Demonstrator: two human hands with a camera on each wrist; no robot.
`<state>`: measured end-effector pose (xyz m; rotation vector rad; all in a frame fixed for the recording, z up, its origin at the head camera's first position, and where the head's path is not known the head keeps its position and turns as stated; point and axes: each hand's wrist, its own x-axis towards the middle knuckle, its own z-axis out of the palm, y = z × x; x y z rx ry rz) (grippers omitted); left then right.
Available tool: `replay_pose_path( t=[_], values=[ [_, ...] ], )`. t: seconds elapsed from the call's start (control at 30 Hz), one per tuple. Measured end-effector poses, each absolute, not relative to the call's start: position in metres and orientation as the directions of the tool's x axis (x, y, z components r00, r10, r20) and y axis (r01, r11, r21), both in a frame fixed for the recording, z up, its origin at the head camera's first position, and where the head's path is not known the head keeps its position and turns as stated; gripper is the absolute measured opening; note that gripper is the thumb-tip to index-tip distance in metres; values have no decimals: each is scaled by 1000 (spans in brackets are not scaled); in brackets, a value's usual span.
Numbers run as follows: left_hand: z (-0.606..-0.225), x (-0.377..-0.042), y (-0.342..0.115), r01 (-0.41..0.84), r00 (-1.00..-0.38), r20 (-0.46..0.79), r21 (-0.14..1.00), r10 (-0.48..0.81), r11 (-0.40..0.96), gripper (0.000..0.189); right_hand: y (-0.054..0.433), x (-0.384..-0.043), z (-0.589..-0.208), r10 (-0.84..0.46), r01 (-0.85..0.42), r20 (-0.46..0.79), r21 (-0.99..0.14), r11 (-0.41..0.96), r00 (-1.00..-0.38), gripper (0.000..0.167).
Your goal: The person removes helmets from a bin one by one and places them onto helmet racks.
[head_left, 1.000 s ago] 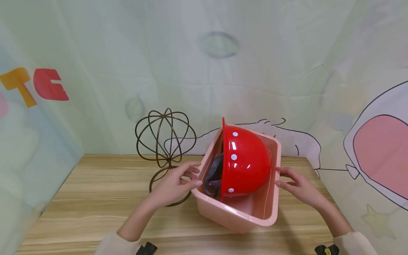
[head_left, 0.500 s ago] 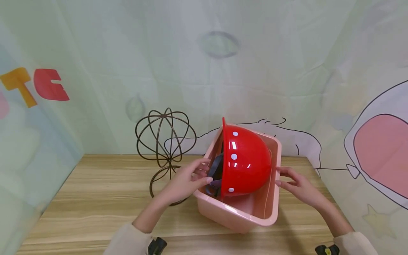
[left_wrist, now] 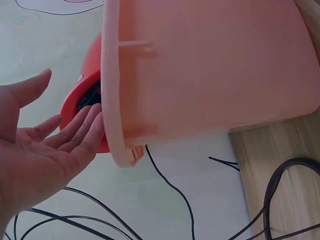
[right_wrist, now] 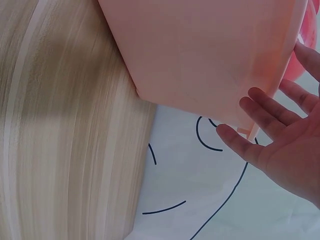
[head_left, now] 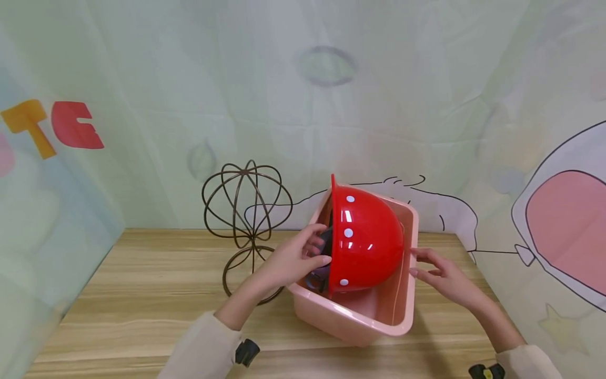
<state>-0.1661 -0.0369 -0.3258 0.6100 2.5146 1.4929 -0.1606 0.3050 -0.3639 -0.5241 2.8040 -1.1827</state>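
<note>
A red hard hat (head_left: 366, 237) with white dots lies on its side in a pink plastic bin (head_left: 350, 316), its hollow facing left and dark straps (head_left: 318, 276) showing inside. My left hand (head_left: 295, 258) reaches over the bin's left rim, fingers loosely extended toward the hat's hollow and thumb by its brim. In the left wrist view, the fingertips of that hand (left_wrist: 60, 145) overlap the hat's opening (left_wrist: 90, 97), with the thumb spread away. My right hand (head_left: 440, 273) is at the bin's right rim; in the right wrist view its fingers (right_wrist: 267, 117) are spread along the bin's outer wall.
A brown wire stand (head_left: 247, 205) with a rounded cage top stands left of the bin, close to the left forearm. Both stand on a wood-grain table (head_left: 156, 295). Behind hangs a printed pale curtain (head_left: 265, 95), which also covers both sides.
My left hand has moved right, from the bin's left rim to the hard hat's opening and brim. The right hand, bin and hard hat stay in place.
</note>
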Motion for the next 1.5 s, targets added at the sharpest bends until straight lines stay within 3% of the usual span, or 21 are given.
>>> replay_pose_path(
  t=[0.77,1.5],
  values=[
    [-326,-186,-12,196,-901,25,914,433,356,70,306,-160,-364,-325,-280,73,-702,655,-943,51],
    [-335,-188,-6,172,-918,36,932,394,318,67,306,-164,-364,-335,-292,79,-699,653,-939,50]
  ],
)
